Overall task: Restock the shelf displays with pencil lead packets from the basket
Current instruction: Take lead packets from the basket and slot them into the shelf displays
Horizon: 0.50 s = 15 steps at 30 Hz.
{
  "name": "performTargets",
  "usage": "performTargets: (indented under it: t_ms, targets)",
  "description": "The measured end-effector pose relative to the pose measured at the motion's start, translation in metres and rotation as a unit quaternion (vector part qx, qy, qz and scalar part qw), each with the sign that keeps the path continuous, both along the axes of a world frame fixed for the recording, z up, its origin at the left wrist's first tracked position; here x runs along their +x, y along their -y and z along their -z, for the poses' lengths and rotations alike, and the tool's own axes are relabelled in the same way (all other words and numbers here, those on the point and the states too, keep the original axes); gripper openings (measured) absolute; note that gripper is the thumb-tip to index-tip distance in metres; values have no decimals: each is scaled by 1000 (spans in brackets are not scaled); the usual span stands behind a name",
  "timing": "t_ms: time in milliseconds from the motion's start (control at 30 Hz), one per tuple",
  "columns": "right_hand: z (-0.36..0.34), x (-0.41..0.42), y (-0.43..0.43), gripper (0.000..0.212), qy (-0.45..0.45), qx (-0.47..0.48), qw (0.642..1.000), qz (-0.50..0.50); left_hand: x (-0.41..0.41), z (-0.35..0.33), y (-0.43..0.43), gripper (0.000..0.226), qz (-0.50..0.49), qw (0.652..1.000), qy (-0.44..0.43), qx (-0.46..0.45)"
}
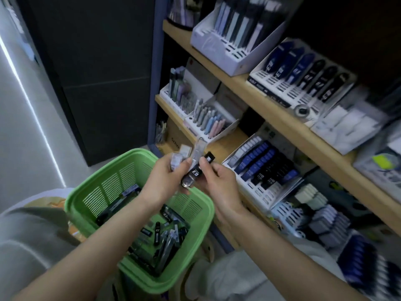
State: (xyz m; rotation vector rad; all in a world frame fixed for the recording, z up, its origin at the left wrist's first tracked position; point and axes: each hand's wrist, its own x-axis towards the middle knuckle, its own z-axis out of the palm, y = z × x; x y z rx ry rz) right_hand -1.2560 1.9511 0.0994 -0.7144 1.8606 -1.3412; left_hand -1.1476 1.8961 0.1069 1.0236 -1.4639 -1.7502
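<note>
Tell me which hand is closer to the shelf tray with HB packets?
Right. The right hand is just left of the tray; the left hand is farther left, above the basket.

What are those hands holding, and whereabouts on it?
A black lead packet: the right hand pinches near its upper end, the left hand holds its lower part, plus a few pale packets.

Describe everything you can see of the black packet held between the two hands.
The black packet is slim, seemingly glossy plastic, with white print, a rounded lower end and a white label at its upper end. It lies tilted over the far rim of the green basket, pinched by the left hand and the right hand.
</note>
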Motion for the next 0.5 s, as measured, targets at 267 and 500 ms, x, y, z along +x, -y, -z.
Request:
performTargets:
  t_ms: [267,500]
  targets:
    - [-79,-44,-18,35,-103,-39,994,18,-29,-53,20,17,46,997,-22,-53]
    - [-139,-92,-32,13,-342,48,937,-41,-53,-74,28,14,65,994,-51,-76]
